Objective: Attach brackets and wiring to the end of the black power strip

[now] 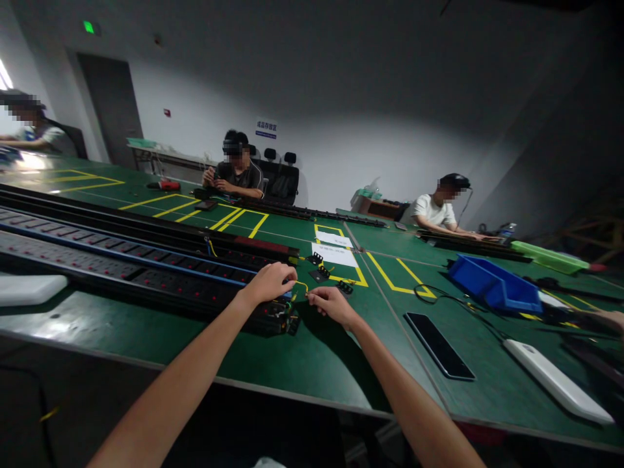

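Observation:
A long black power strip [146, 276] lies across the green table [302, 357], its open end near me. My left hand [271, 283] is closed over that end, fingers pinching a yellow wire [302, 285]. My right hand [330, 303] pinches the other end of the same wire, just right of the strip's end. Small black parts [322, 270] lie on the table just beyond my hands, next to white paper sheets [335, 255].
More long strips [97, 227] run along the left. A black phone [439, 344], a white device [556, 380], a black cable [441, 298] and a blue bin [494, 284] sit to the right. Three people work at the far side.

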Tool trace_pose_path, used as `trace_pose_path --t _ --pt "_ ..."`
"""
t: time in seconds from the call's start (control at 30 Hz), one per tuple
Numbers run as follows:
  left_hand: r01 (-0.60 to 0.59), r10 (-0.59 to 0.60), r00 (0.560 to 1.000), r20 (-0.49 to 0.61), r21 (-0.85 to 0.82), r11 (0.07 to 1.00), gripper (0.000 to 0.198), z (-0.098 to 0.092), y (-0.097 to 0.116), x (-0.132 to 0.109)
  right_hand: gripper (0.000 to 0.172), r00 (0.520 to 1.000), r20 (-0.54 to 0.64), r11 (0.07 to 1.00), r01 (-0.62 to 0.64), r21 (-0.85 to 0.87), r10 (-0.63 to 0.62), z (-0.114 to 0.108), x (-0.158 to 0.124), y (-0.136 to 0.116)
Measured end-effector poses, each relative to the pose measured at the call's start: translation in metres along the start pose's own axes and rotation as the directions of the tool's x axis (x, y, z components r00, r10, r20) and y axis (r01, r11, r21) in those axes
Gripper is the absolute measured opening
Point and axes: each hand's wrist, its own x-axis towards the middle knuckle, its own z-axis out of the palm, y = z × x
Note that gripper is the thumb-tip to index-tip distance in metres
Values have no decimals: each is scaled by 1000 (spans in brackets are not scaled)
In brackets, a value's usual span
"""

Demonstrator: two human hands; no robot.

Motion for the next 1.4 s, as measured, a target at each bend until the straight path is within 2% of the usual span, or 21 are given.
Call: trace_pose_path --t 0.33,0.8,1.4 --pt "-11 11 1000 -1 19 1000 7 2 0 0 49 996 -46 986 -64 151 72 -2 -1 2" --pt "-28 27 1000 12 44 999 23 1 4 -1 55 993 -34 961 -102 258 114 -2 -1 0" --pt "-8 8 999 -34 15 1000 24 -1 8 0 54 995 -15 971 -93 220 98 -3 -1 2"
